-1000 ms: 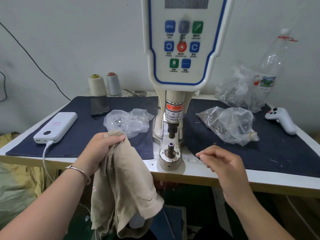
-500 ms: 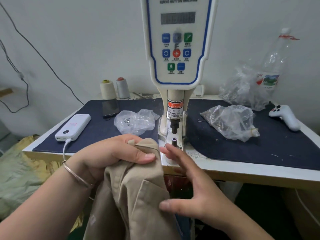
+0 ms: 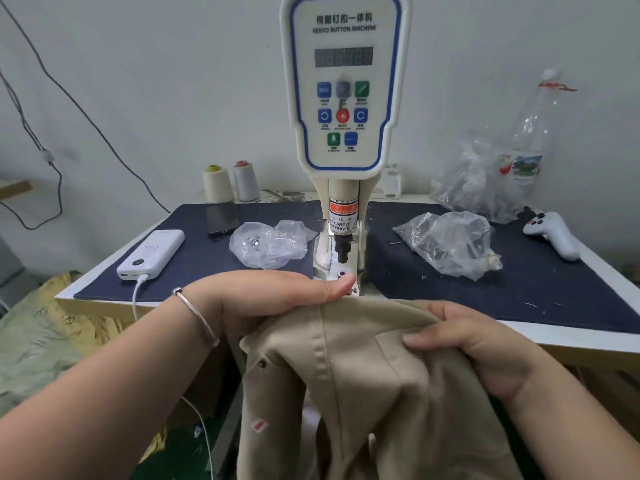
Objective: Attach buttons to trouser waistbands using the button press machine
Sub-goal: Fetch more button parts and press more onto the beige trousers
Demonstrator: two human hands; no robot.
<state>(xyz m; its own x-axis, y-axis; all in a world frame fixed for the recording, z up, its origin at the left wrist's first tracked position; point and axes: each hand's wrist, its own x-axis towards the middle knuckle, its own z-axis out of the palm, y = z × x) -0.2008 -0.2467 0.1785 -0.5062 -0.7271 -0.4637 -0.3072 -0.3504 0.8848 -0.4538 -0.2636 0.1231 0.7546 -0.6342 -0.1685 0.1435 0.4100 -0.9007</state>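
Beige trousers hang in front of the table edge, their waistband stretched between my two hands. My left hand grips the waistband's left end, thumb on top, just in front of the press. My right hand grips the right part of the band, thumb lying across the cloth. The white servo button machine stands at the table's middle; its black punch hangs above the lower die, which shows just behind my left thumb. A small brown button sits on the trousers below my left hand.
A clear bag of small metal parts lies left of the press, another bag to its right. Also on the dark blue mat: a power bank with cable, a phone, two thread cones, a white controller, a plastic bottle.
The trousers came up from below the table edge toward the press. My right hand went from empty to gripping the waistband's right side; my left hand moved right, close to the die.
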